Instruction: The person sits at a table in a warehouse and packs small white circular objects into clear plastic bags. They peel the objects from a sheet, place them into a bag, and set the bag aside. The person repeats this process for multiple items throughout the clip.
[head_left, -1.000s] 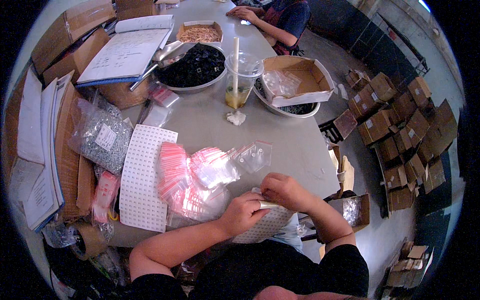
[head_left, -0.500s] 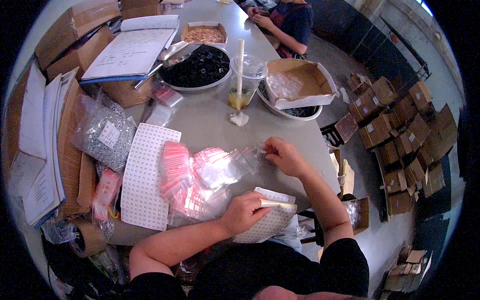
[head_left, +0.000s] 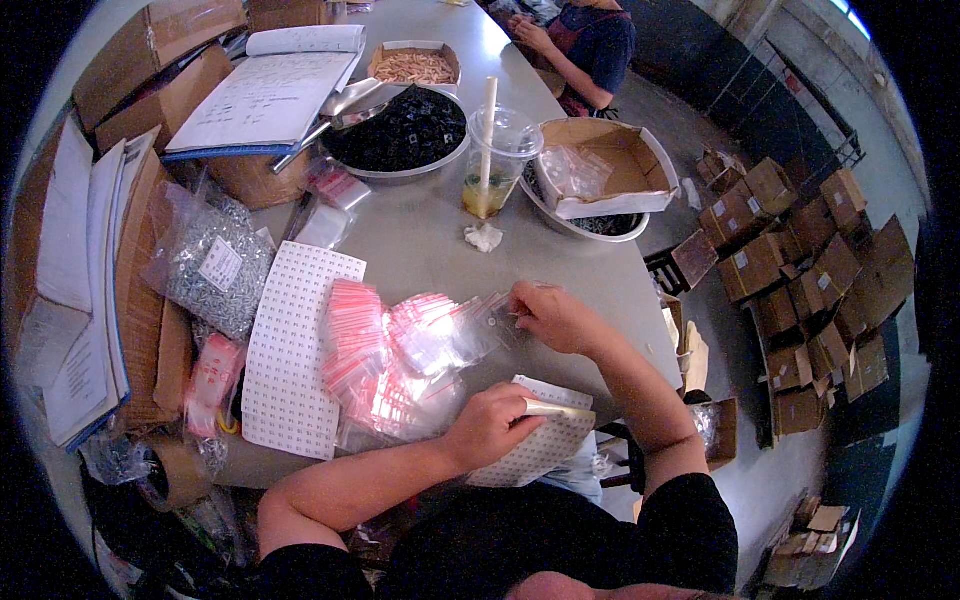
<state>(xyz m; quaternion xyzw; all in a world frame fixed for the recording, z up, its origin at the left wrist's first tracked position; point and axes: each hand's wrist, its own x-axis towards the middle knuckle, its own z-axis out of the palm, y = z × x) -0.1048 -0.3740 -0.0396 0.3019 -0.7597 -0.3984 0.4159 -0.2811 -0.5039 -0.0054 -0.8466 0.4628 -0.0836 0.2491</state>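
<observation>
My left hand [head_left: 492,428] is closed on a folded sheet of small printed stickers [head_left: 545,440] at the table's near edge. Part of the sheet curls up over my fingers. To the right of the bag pile, my right hand [head_left: 552,316] has its thumb and fingertips pinched together at the outermost bag; whatever sits between them is too small to make out. Small clear zip bags [head_left: 430,340] with red top strips lie fanned out in overlapping rows. Left of them lies a flat white sticker sheet [head_left: 300,350], its left part uncovered by the bags.
A bag of metal screws [head_left: 220,265] and cardboard boxes crowd the left. Farther back are a bowl of black parts [head_left: 400,135], a drink cup [head_left: 490,175], crumpled tissue [head_left: 484,237] and an open carton [head_left: 620,190] on another bowl. A co-worker [head_left: 590,55] sits beyond.
My right hand has shifted a little left, in over the edge of the outermost bag. My left hand keeps its grip on the folded sticker sheet.
</observation>
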